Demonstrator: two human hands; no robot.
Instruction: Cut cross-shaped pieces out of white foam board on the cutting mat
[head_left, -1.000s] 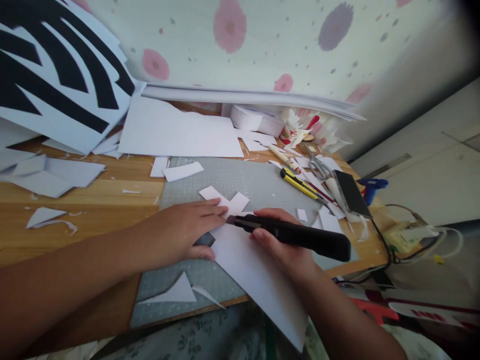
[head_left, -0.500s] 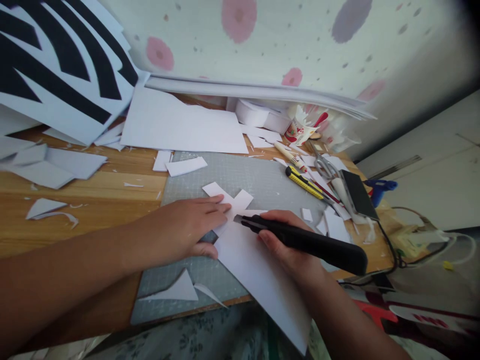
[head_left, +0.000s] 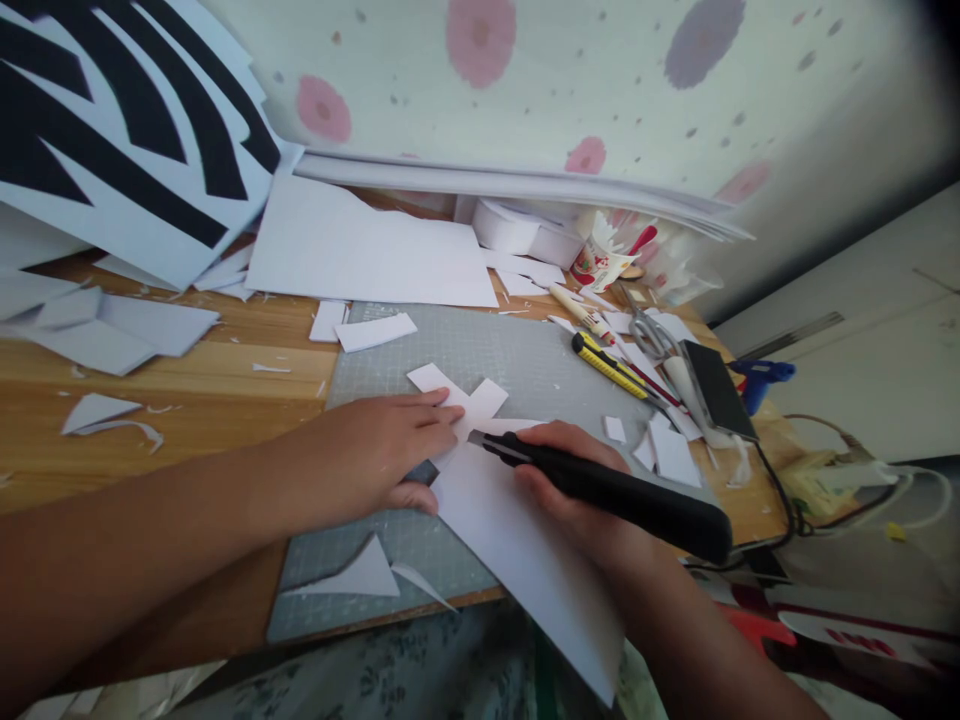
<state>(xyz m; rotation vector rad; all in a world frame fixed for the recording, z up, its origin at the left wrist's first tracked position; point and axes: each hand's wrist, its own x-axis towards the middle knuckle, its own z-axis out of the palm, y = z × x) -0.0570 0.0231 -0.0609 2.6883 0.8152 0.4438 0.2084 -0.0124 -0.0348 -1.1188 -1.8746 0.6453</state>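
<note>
My left hand (head_left: 412, 440) lies flat with fingers stretched over a small white cross-shaped piece (head_left: 486, 397), pressing it down. Beneath that piece is a larger white foam or card sheet (head_left: 525, 545), whose lower corner hangs past the table's front edge. In my right hand (head_left: 574, 480) is a black utility knife (head_left: 630, 495). Its blade tip rests at or just above the white sheet, close to my left fingertips; contact is hard to tell. Both white pieces lie on a grey cutting mat (head_left: 465, 340).
White offcuts (head_left: 360, 570) lie on the mat's near left. A yellow utility knife (head_left: 611, 365), scissors (head_left: 652, 330), a black box (head_left: 718, 390) and a blue glue gun (head_left: 761, 375) are at right. A paper cup (head_left: 596, 262) and a large white sheet (head_left: 375, 245) stand behind.
The knife's handle end has dipped slightly, while its blade stays at nearly the same spot. My left hand keeps its place; the whole view has shifted a little.
</note>
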